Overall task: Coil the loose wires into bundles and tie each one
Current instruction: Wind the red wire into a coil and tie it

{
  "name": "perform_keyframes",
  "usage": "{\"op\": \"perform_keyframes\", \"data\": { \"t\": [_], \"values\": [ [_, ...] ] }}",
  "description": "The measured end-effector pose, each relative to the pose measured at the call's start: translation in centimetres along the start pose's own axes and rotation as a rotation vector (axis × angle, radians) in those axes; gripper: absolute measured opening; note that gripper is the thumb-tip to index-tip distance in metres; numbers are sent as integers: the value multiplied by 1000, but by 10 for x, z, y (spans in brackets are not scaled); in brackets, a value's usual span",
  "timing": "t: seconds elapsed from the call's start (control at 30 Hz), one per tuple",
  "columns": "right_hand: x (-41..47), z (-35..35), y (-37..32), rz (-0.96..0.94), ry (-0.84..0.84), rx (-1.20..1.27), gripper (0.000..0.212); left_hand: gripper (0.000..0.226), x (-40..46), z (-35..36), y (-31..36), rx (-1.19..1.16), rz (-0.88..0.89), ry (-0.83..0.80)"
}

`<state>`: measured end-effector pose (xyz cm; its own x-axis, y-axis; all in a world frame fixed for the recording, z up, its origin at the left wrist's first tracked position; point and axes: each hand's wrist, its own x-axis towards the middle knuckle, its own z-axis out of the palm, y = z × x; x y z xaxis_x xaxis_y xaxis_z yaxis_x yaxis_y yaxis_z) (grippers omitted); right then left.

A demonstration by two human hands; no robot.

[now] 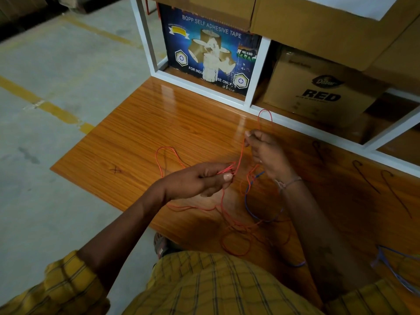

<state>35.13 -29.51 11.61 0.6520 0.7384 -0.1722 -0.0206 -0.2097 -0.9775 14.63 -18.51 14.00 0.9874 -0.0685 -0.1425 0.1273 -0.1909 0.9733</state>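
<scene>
Fingers [227, 177] of the left hand [200, 180] pinched the red wire [241, 155] above the counter [136, 137]; the right hand [266, 151] pinched it higher, a loop rising above those fingers.

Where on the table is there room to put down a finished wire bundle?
The far-left tabletop, between the table's left edge and the white shelf frame, looks bare. It's crowded near the body: red wire loops and blue wire sprawl below both hands.

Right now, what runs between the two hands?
In the head view, a taut stretch of red wire runs from the left hand up to the right hand; only bare wooden table lies beneath.
</scene>
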Motion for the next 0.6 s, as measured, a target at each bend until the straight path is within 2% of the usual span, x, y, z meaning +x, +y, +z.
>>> {"op": "perform_keyframes", "data": {
  "t": [0.1, 0.17, 0.23, 0.3, 0.43, 0.53, 0.6],
  "values": [
    [0, 11, -2, -83, 1, 34, 28, 25, -1, 3, 7, -318, 60, -45],
    [0, 16, 5, -19, -29, 141, 26, 27, -1, 4, 14, -554, 108, -89],
    [-5, 20, 16, 78, -69, 184, 22, 44, 2, 1, 21, -689, 173, -88],
    [-12, 25, 28, 141, -110, 162, 23, 52, 8, -6, 28, -741, 240, -22],
    [-31, 42, 35, 296, -379, 133, 40, 46, 25, -17, 39, -840, 336, 163],
    [-52, 45, 27, 329, -508, 57, 58, 35, 40, -23, 34, -666, 357, 331],
    [-67, 39, 14, 323, -573, 43, 51, 44, 50, -29, 21, -345, 335, 492]
  ]
}}
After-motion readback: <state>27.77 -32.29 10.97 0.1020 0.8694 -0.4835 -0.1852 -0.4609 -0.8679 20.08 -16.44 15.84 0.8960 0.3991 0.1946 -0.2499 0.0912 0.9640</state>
